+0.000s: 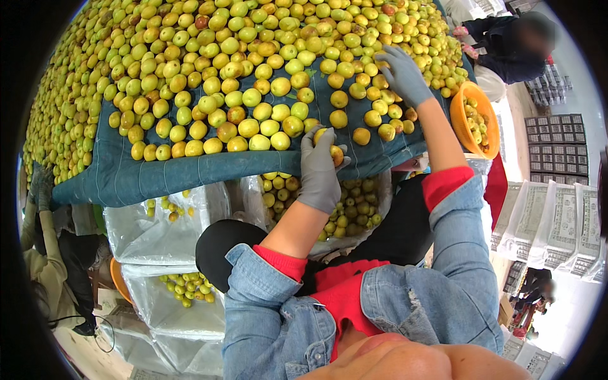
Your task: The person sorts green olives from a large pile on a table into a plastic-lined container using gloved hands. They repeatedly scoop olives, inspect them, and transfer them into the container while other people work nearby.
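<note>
Grey gloves cover both of my hands. My left hand (319, 166) is curled around yellow-green jujubes at the near edge of the table; one jujube (337, 155) shows between its fingers. Farther out to the right, my right hand (403, 76) reaches over the loose jujubes (375, 118) with its fingers apart. One jujube lies by its fingertips, partly hidden. A dark blue-green cloth (213, 172) lies under the large spread of fruit and ends in a rolled edge in front of me.
Below the edge, a plastic-lined container (385, 190) of jujubes stands between my knees. Lined crates (161, 237) are on the left, an orange basket (457, 118) on the right. One person (52, 266) works at left, another (508, 47) at far right. Stacked crates (555, 145) stand beyond.
</note>
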The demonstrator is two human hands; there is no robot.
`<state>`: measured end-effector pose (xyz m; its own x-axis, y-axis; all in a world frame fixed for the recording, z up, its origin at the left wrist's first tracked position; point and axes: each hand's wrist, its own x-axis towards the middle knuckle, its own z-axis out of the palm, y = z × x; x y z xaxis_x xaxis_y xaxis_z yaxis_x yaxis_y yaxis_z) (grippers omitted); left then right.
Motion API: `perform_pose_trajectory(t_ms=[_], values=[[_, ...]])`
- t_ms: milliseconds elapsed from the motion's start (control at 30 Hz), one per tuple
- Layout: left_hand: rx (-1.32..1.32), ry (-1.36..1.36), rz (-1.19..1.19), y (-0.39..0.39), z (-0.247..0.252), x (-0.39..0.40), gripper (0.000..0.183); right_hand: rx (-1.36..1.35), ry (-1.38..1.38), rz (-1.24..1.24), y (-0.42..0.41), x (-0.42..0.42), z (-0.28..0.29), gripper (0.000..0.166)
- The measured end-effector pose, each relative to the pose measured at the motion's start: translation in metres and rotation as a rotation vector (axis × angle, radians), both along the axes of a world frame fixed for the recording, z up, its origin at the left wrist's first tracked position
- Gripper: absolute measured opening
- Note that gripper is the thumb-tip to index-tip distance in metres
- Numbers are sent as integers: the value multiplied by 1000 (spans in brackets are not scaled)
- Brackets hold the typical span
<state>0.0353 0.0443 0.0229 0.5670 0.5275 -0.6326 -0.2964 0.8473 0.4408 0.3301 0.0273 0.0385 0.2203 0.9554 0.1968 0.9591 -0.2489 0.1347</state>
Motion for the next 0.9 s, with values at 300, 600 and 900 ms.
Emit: perform_pose_trajectory(t_ms=[300, 600, 900], values=[[-8, -14, -5, 2, 2, 0, 38, -65, 26, 84, 122, 4, -19, 53], [-17, -28, -3, 5, 3, 1, 34, 31, -80, -155, 47, 23, -48, 56], [6, -37, 3, 7, 2, 1, 32, 96, 325, 11, 19, -19, -17, 43]])
